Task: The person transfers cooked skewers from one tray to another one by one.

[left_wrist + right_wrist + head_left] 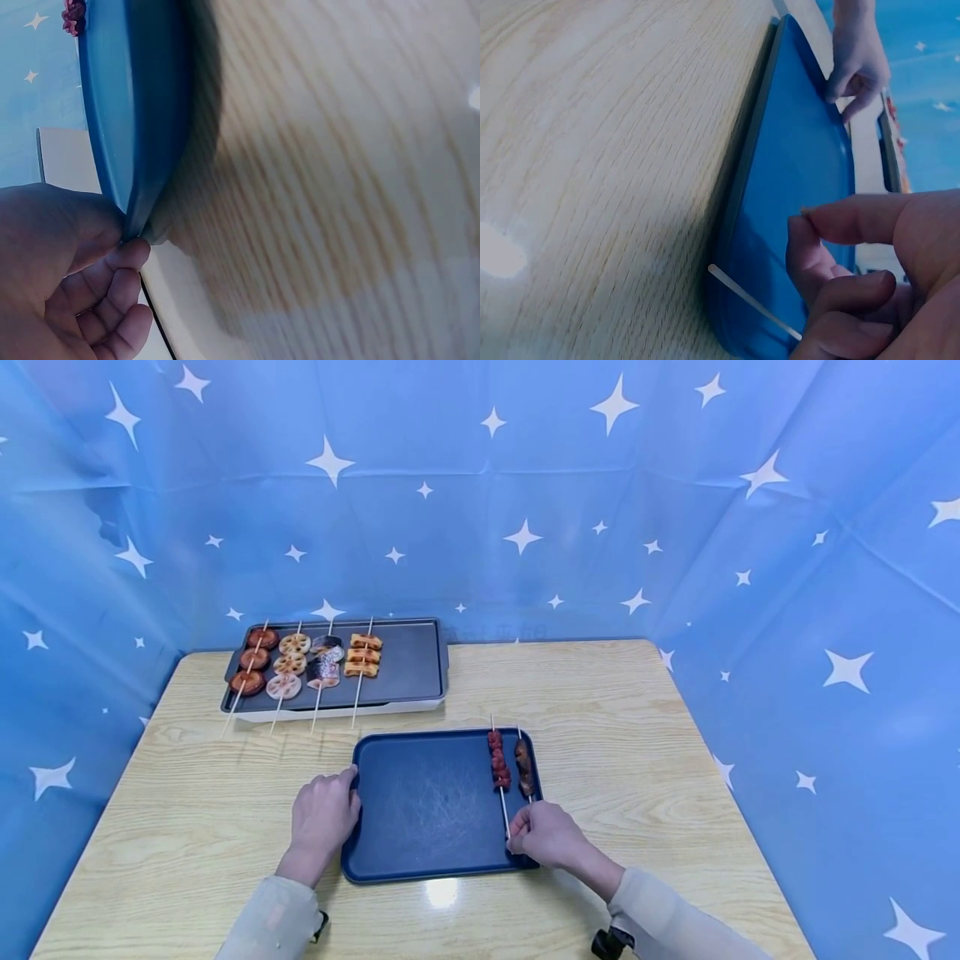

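A dark blue tray (420,814) lies on the table, and my left hand (322,814) grips its left edge. In the left wrist view, thumb and fingers pinch the tray rim (135,195). My right hand (551,835) is over the tray's near right corner, pinching the bare stick end of a red meat skewer (498,760) between thumb and index finger. Beside it, along the right edge, lies a brown meat skewer (523,767). A second stick end (754,301) passes below the pinching fingers in the right wrist view and overhangs the tray rim.
Behind the tray at the left stands a dark grill plate (408,660) on a white base. Across it lie a sausage-slice skewer (255,658), a lotus root skewer (289,663), a dark-skinned fish-like skewer (324,670) and a yellow grilled skewer (363,656). A starry blue curtain (480,543) surrounds the wooden table (615,710).
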`<move>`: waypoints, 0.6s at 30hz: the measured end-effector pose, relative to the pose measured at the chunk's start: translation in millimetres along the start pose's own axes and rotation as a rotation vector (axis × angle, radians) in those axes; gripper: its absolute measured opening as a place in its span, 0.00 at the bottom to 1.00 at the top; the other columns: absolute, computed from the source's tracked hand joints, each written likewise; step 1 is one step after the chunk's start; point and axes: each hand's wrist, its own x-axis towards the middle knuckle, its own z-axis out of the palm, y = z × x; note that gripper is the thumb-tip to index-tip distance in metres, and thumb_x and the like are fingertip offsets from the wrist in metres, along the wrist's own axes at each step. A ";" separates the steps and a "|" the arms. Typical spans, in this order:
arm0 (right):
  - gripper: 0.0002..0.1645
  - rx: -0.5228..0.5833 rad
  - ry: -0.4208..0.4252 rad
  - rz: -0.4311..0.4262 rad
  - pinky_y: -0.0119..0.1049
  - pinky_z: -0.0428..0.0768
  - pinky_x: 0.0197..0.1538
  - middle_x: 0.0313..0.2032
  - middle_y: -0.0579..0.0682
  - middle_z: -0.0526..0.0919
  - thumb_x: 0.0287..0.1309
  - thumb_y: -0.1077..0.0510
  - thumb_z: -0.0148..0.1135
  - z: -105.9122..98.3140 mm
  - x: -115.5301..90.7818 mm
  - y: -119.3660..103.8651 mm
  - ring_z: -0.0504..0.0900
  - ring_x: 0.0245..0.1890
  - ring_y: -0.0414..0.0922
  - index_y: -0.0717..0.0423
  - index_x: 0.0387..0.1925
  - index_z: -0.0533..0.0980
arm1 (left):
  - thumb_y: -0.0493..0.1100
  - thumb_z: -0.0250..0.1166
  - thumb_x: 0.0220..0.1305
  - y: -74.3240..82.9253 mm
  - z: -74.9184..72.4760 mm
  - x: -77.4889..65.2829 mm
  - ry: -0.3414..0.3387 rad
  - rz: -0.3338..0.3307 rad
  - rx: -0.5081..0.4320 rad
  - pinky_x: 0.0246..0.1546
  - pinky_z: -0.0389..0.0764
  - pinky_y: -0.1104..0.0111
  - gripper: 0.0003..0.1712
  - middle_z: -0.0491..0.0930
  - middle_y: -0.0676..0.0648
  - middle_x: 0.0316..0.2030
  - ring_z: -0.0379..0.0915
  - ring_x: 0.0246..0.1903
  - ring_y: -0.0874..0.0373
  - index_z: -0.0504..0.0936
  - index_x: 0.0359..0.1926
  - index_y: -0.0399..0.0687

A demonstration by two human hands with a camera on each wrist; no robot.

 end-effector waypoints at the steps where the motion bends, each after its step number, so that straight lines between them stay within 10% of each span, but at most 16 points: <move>1: 0.04 -0.003 0.004 0.006 0.32 0.67 0.23 0.18 0.41 0.77 0.45 0.62 0.68 0.3 0.0 -0.1 0.71 0.17 0.38 0.53 0.23 0.78 | 0.36 0.65 0.55 -0.1 0.0 -0.1 0.000 0.001 -0.001 0.24 0.76 0.55 0.19 0.87 0.39 0.32 0.78 0.25 0.44 0.84 0.49 0.39; 18: 0.05 -0.074 0.042 -0.004 0.32 0.67 0.21 0.18 0.41 0.76 0.46 0.60 0.65 4.0 2.0 -1.1 0.71 0.17 0.39 0.51 0.21 0.77 | 0.36 0.65 0.54 -0.7 0.4 0.7 0.006 0.022 0.015 0.24 0.76 0.55 0.19 0.86 0.39 0.30 0.78 0.25 0.44 0.84 0.49 0.38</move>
